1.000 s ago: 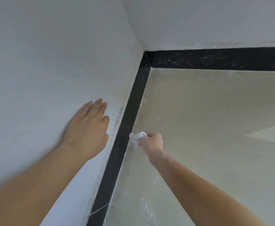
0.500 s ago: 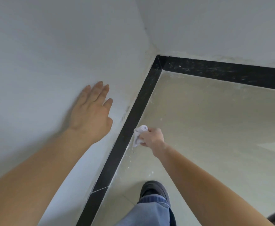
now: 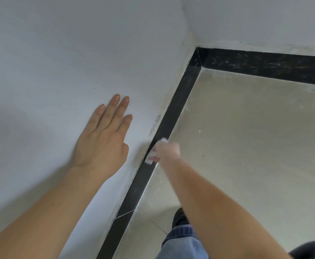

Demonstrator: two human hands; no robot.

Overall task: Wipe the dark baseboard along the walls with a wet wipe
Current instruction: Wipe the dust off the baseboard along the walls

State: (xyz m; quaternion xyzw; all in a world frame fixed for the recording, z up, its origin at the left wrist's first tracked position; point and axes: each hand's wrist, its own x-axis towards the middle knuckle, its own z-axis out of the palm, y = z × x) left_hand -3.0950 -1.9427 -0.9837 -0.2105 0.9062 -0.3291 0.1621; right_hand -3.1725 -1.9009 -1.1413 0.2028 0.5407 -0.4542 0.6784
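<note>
A dark, speckled baseboard (image 3: 179, 101) runs along the foot of the left wall to a corner, then along the far wall (image 3: 265, 64). My right hand (image 3: 167, 149) is blurred and closed around a white wet wipe (image 3: 149, 160), pressing it against the left baseboard about midway along. The wipe shows only at the top and bottom of the fist. My left hand (image 3: 104, 135) lies flat on the white wall above the baseboard, fingers together and pointing toward the corner, holding nothing.
A pale beige tiled floor (image 3: 246, 146) fills the right side. My dark shoe (image 3: 179, 217) and blue jeans leg (image 3: 183, 243) stand on it near the baseboard at the bottom. A thin light joint line (image 3: 125, 214) crosses the baseboard low down.
My right hand with the wipe has slid onto the baseboard and toward the wall, now blurred by motion. The view has shifted, bringing my shoe and leg into sight. My left hand stays flat on the wall.
</note>
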